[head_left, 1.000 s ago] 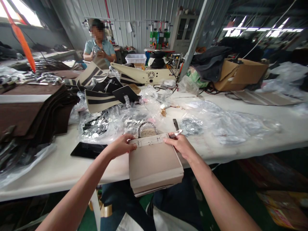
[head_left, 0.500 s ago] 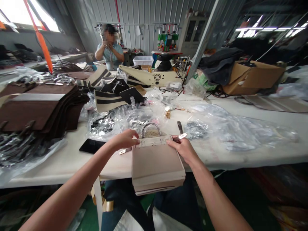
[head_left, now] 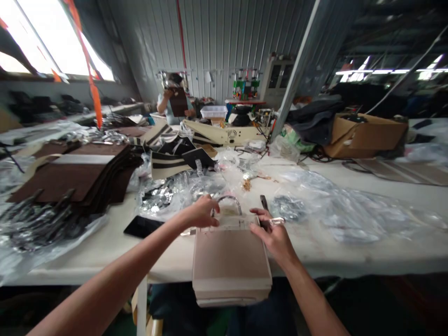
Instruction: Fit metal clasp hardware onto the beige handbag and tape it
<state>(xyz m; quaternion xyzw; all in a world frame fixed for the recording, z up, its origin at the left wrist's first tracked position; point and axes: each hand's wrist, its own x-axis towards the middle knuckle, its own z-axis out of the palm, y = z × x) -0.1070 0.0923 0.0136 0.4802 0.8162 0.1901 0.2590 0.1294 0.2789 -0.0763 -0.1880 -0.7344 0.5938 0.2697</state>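
Left hand (head_left: 201,215): fingers curled over the top left edge of a flat beige leather-like handbag body (head_left: 231,254), fingertips at the base of its arched metal handle (head_left: 229,201). Gripping lightly; forearm reaches in from lower left.

Right hand (head_left: 275,235): palm down on the top right corner of the same bag, thumb and fingers pinched on the edge beside a small pale strap tab (head_left: 276,220). Forearm enters from lower right.

Bag: smooth matte panel, rectangular, stacked layers visible at its lower edge. Its top lies on the front edge of the white worktop (head_left: 105,247); its lower half overhangs toward the person.

Just beyond the hands: crumpled clear plastic bags (head_left: 315,205), glossy and wrinkled, some holding dark metal fittings. A flat black rectangular piece (head_left: 142,226) lies left of the left hand, apart from it.

Further left: a pile of dark brown suede-like panels (head_left: 77,177) with pale bands. Behind centre: cream panels with black stripes (head_left: 168,163). Far right: an open brown cardboard box (head_left: 364,135).

Another person (head_left: 173,102) sits at the far end, holding up a dark panel that hides the upper body.
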